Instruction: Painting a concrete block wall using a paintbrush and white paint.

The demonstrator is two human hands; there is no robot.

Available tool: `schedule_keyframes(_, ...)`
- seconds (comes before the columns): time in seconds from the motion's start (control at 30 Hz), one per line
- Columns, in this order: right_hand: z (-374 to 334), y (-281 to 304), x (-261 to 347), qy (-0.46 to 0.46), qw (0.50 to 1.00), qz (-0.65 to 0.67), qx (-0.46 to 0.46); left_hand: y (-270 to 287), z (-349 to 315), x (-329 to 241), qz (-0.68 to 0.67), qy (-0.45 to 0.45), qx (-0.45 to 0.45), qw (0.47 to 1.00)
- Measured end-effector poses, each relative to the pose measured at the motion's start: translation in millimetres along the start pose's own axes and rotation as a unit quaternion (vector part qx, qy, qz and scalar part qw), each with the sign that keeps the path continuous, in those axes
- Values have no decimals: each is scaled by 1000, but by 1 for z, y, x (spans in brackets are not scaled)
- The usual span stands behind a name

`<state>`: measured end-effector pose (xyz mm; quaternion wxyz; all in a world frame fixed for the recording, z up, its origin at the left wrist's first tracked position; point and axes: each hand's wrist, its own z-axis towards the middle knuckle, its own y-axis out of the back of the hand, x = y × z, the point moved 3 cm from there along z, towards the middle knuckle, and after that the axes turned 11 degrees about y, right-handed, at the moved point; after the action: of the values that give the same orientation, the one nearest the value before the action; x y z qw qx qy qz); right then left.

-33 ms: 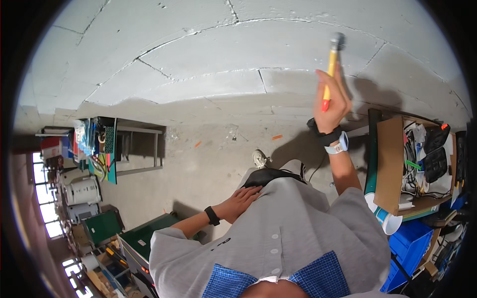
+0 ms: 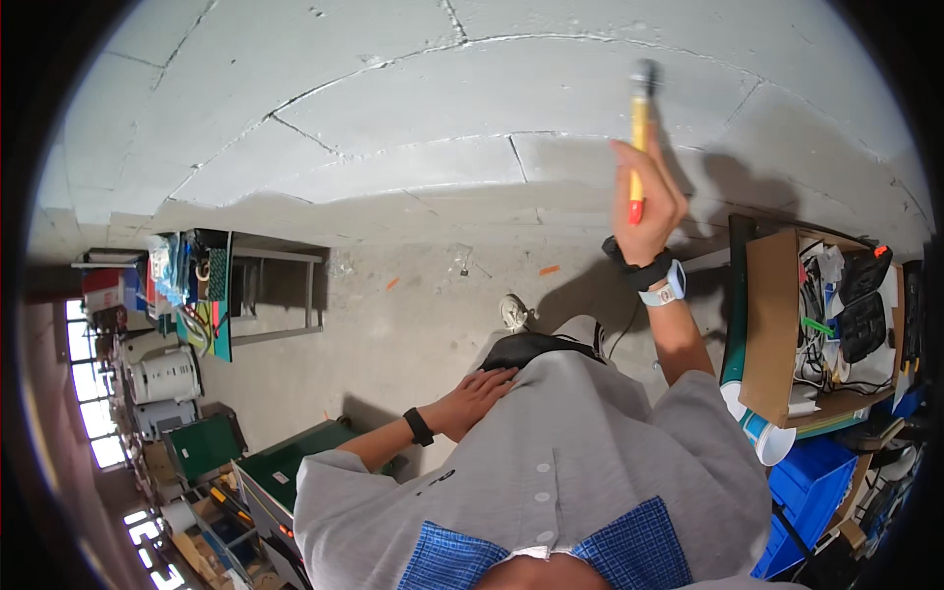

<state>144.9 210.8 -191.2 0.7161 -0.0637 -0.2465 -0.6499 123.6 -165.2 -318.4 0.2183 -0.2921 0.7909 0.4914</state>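
Observation:
My right hand [image 2: 649, 202] is closed around a paintbrush [image 2: 637, 147], raised in front of the pale grey wall [image 2: 393, 98]. The brush has a yellow handle with a red end, a metal collar and a dark head that is blurred. Its head points up at the wall; whether it touches the surface I cannot tell. My left hand [image 2: 482, 395] lies flat against my clothing at the waist, fingers stretched out, holding nothing.
A cardboard box [image 2: 770, 329] of cables and black cases stands at the right, above a blue bin [image 2: 801, 501]. On the left are a green-topped table [image 2: 221, 305] and a dark green cabinet [image 2: 295, 462]. Orange scraps [image 2: 549, 270] lie on the concrete floor [image 2: 393, 334].
My right hand and the paintbrush have shifted a little to the left along the wall, and the brush stands more upright. My left hand has stayed in place.

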Motion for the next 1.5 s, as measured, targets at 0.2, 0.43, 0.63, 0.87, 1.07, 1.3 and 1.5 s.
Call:
schedule_keyframes(0.2,7,23,-1,50,992,117,18,6,2,-18,20,8,24,999)
schedule_keyframes(0.43,24,75,-34,55,980,-152,-112,2,-2,2,2,-16,30,999)
schedule_keyframes(0.63,18,20,-2,20,989,-133,-58,4,-24,35,-4,-31,28,999)
schedule_keyframes(0.87,17,-82,74,61,997,-35,-14,19,-62,88,-19,-23,8,1000)
schedule_keyframes(1.07,30,-114,108,79,991,102,41,33,-67,112,-22,-45,11,999)
schedule_keyframes(1.3,41,-24,49,35,999,-40,-6,37,-44,98,14,-61,44,997)
schedule_keyframes(1.5,36,45,0,63,984,-129,-108,9,-32,99,37,-74,43,996)
